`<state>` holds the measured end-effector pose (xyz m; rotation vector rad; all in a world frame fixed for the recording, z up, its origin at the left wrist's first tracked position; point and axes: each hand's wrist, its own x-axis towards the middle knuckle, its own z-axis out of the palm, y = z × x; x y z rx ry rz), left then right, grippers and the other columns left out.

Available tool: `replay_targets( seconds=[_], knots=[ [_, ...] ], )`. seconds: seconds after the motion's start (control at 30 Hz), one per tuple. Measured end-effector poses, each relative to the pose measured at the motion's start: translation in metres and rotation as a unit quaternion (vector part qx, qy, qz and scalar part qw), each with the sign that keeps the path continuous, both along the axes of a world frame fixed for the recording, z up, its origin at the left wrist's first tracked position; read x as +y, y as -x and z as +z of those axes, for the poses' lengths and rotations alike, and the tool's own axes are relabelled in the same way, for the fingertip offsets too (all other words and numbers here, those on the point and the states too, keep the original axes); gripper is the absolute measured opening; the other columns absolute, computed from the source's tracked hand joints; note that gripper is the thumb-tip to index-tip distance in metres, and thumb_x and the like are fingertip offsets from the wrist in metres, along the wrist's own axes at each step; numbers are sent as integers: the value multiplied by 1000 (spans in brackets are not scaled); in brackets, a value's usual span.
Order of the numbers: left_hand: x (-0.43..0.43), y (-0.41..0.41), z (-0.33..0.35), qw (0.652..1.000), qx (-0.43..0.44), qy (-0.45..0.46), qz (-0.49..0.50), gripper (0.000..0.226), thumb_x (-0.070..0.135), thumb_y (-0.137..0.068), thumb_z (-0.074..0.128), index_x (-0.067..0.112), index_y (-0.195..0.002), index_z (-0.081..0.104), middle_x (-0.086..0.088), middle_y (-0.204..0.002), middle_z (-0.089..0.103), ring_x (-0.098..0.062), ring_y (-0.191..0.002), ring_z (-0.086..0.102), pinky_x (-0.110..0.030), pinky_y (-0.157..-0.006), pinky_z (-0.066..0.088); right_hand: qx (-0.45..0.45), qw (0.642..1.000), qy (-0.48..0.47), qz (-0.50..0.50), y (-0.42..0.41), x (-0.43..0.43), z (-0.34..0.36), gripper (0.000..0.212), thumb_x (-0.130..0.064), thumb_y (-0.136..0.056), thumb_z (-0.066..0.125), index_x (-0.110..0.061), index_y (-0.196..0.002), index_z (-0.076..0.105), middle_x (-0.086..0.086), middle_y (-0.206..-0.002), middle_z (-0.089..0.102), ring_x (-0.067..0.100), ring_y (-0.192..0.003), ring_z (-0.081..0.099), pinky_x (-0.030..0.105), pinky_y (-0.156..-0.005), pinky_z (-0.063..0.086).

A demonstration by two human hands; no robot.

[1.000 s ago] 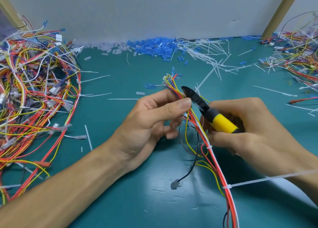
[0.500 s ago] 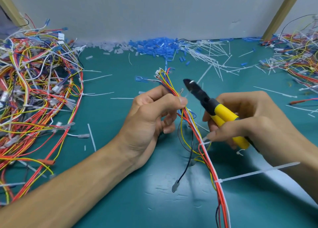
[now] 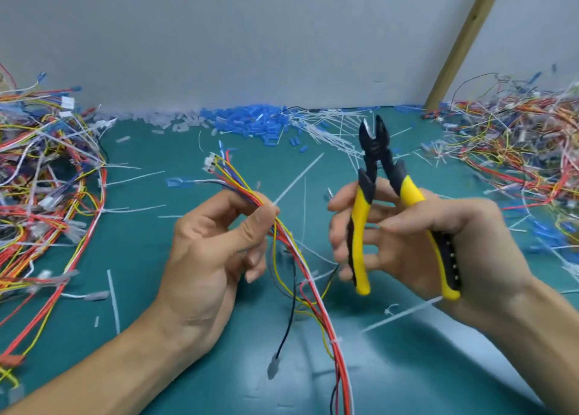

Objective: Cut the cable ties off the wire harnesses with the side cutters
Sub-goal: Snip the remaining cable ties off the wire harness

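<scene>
My left hand (image 3: 216, 251) pinches a wire harness (image 3: 308, 286) of red, yellow, white and blue wires between thumb and fingers. Its white connector end (image 3: 210, 163) fans out above the hand. The rest trails down toward the near edge. A white cable tie (image 3: 334, 342) still wraps the harness low down, and another (image 3: 308, 279) sits near the middle. My right hand (image 3: 419, 248) holds yellow-handled side cutters (image 3: 374, 176) upright, to the right of the harness and apart from it. Their black jaws (image 3: 372, 130) stand slightly open, pointing up.
A big tangle of harnesses (image 3: 40, 201) fills the left of the teal mat (image 3: 150, 214). A second tangle (image 3: 513, 151) lies at the right. Blue sleeves (image 3: 247, 119) and cut white ties (image 3: 329, 129) are heaped along the back wall. A cut tie (image 3: 404, 312) lies near my right wrist.
My right hand has lifted the cutters away from the harness and turned them upright, handles spread. The left hand has raised the harness a little. The long tie tail now lies loose on the mat.
</scene>
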<state>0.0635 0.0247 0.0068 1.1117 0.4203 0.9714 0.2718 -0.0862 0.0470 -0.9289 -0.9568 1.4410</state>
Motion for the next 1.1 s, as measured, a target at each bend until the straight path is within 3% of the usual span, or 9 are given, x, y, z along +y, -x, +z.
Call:
replay_targets(
  seconds=[0.07, 0.2, 0.27, 0.33, 0.4, 0.57, 0.67, 0.93, 1.1],
  knots=[
    [3, 1, -1, 996, 17, -73, 43, 24, 31, -70, 88, 16, -81, 73, 0, -71, 58, -15, -53, 39, -21, -44, 34, -15, 1000, -4, 27, 5, 0, -1, 53, -11, -69, 69, 6, -119, 66, 30, -100, 64, 41, -88, 62, 53, -77, 56],
    [4, 4, -2, 953, 87, -257, 138, 20, 36, -80, 80, 18, -85, 72, -13, -83, 64, -25, -73, 54, -31, -65, 46, -24, 999, 13, 21, 8, 0, -1, 50, -6, -68, 60, 7, -115, 66, 31, -95, 65, 40, -83, 62, 50, -73, 57],
    [2, 3, -3, 946, 90, -273, 146, 20, 44, -82, 80, 26, -87, 72, -12, -89, 63, -33, -80, 57, -47, -73, 51, -137, 990, 2, -33, 12, 0, -3, 43, -3, -65, 64, 4, -107, 68, 27, -87, 67, 36, -73, 62, 44, -65, 55],
    [1, 2, -3, 944, 97, -281, 143, 21, 49, -85, 77, 29, -89, 70, -13, -93, 60, -38, -83, 55, -59, -75, 48, -384, 912, -54, -135, 17, -3, -9, 26, -8, -68, 68, -10, -94, 71, 13, -76, 66, 29, -66, 57, 43, -60, 53],
    [0, 2, -1, 946, 95, -282, 131, 23, 48, -87, 75, 27, -89, 67, -14, -93, 58, -35, -83, 55, -59, -75, 46, -521, 831, -82, -177, 23, -4, -11, 22, -15, -69, 71, -15, -91, 71, 5, -70, 61, 29, -66, 53, 49, -63, 53],
    [-3, 0, 2, 951, 84, -273, 116, 15, 33, -90, 71, 21, -90, 62, 1, -86, 59, -17, -77, 54, -33, -72, 44, -504, 847, -79, -150, 27, -6, -10, 21, -17, -68, 73, -16, -89, 72, 4, -69, 60, 28, -67, 53, 50, -63, 52],
    [-5, -1, 2, 955, 79, -261, 114, 18, 31, -92, 70, 16, -93, 60, 7, -84, 58, -13, -76, 54, -25, -72, 44, -509, 847, -73, -135, 30, -7, -10, 22, -18, -69, 71, -17, -90, 73, 3, -71, 61, 34, -69, 51, 55, -65, 54],
    [-4, -2, 0, 954, 73, -270, 105, 14, 29, -92, 67, 17, -95, 60, 8, -85, 58, -11, -77, 54, -21, -73, 43, -526, 839, -81, -115, 30, -7, -8, 19, -18, -72, 72, -18, -91, 71, -2, -74, 64, 20, -67, 52, 47, -65, 53],
    [-5, -3, -4, 958, 74, -268, 66, 11, 31, -91, 68, 23, -95, 61, 12, -85, 56, -11, -76, 52, -37, -72, 43, -501, 854, -90, -102, 32, -7, -9, 14, -16, -73, 71, -19, -87, 70, 2, -72, 60, 31, -67, 50, 52, -64, 53]
  ],
)
